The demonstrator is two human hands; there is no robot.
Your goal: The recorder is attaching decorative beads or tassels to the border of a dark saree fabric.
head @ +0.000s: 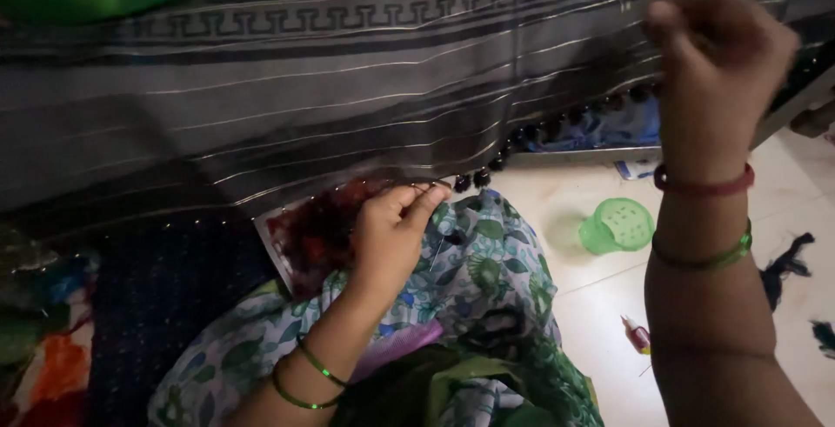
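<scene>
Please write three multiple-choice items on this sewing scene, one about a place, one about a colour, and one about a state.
1. Where does the green cup lie?
A. on the pale floor, on its side
B. on the dark cloth
C. in the right hand

2. What colour is the band nearest the right hand on that wrist?
A. blue
B. red
C. white

3. What is the left hand doing?
A. lying flat and open on the floor
B. gripping the green cup
C. pinching the beaded lower edge of the grey striped cloth

Answers:
1 A: the cup lies tipped over on the pale floor, clear of both hands.
2 B: a red band circles the wrist, with a green bangle below it.
3 C: its fingertips close on the hem beside the dark beads.
</scene>
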